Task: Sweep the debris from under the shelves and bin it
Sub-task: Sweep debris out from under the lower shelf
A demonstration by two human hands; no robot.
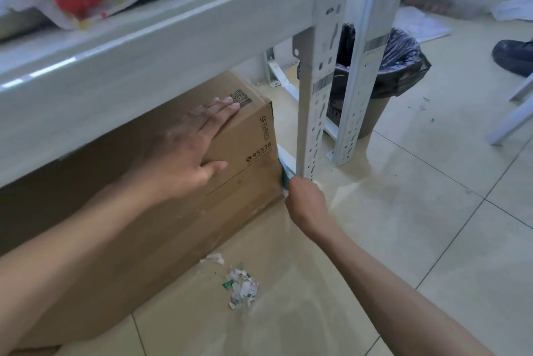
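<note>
Nearest to me, below and to the left of my right grip [304,200], the debris [240,288] lies in a loose heap of white and green paper scraps on the floor [403,211], just beside the front face of the cardboard box [161,228]. I judge it is gathered in the open there so it can be picked up in one go. The right grip is curled closed round a blue-grey object [286,177] at the box's corner. I cannot tell whether this is a tool handle or a piece of rubbish, as most of it is hidden by the fingers. Up and to the left of it, my left grip [184,148] lies flat and spread on the top edge of the box, fingers straight and holding nothing. I read this as steadying or shifting the box so the gap at the corner stays reachable. The box sits under the shelf beam [144,53], close against the shelf post [314,96] just above the right grip. Beyond the post, up and to the right of that grip, stands the bin [403,67] with its black liner, well apart from the debris. The scraps have not yet been carried to it.
</note>
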